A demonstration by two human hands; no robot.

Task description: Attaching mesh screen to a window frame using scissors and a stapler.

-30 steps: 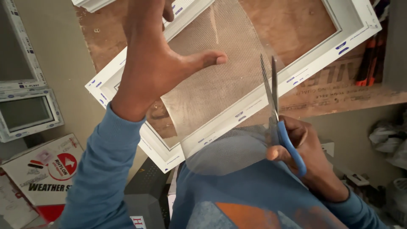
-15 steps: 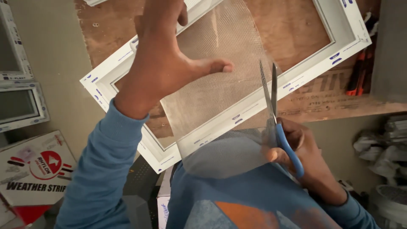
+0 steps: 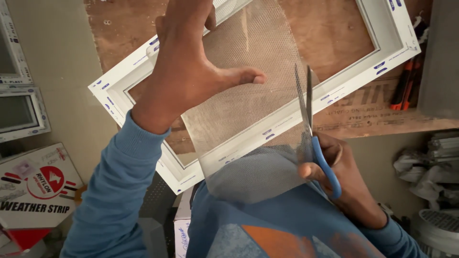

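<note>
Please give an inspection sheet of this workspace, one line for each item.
Surface: brown wooden board, scuffed.
Job's things: white frame on the board; grey mesh laid over it, its end hanging past the near edge; blue-handled scissors at the mesh edge.
Clutter: orange-and-black tools at the right.
Grippers: left hand presses the mesh; right hand holds the scissors.
Cables: nothing seen.
Surroundings: red-and-white box, small white frames at the left.

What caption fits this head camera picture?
Left hand presses mesh on a white frame; right hand cuts with blue-handled scissors.
</note>
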